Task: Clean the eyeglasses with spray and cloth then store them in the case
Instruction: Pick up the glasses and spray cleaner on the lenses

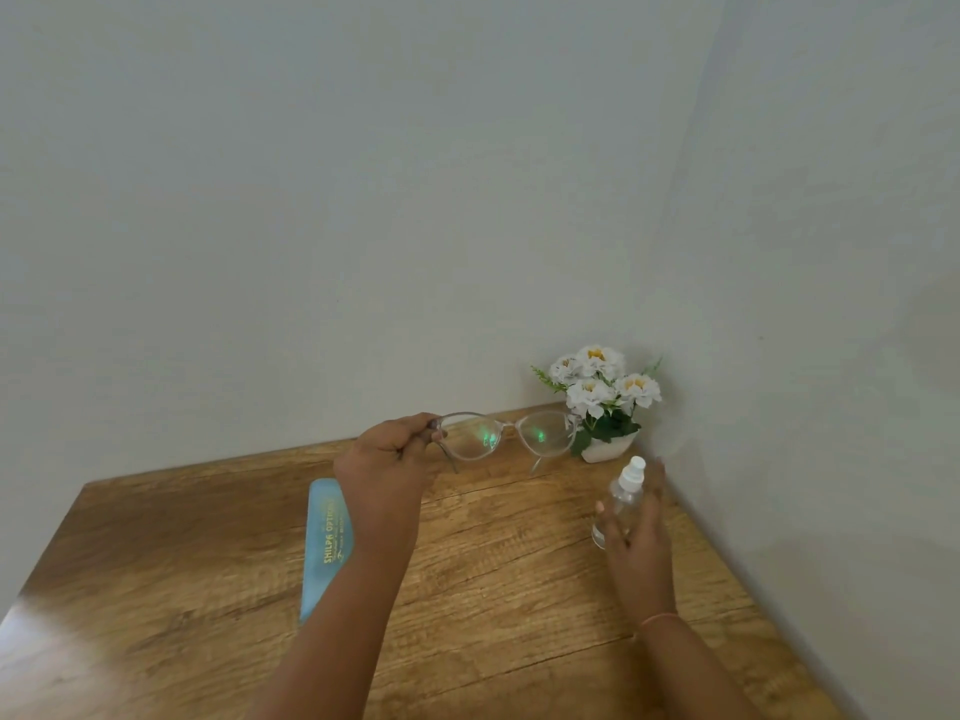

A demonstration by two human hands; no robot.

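Spray step: left hand (387, 454) pinching glasses (506, 436) at the temple hinge, right hand (636, 522) wrapped around bottle (621, 498); next, aiming nozzle at lenses.

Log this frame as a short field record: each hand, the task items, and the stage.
left hand: pinches the eyeglasses at one hinge corner, lifted above the table, temples unfolded
right hand: wrapped around the spray bottle, which is upright, white nozzle on top
case: blue, gold lettering, lying flat on the table, partly behind the left forearm
cloth: none visible
background: white flowers in a pot at the wall corner
stage: spraying apparently not yet begun
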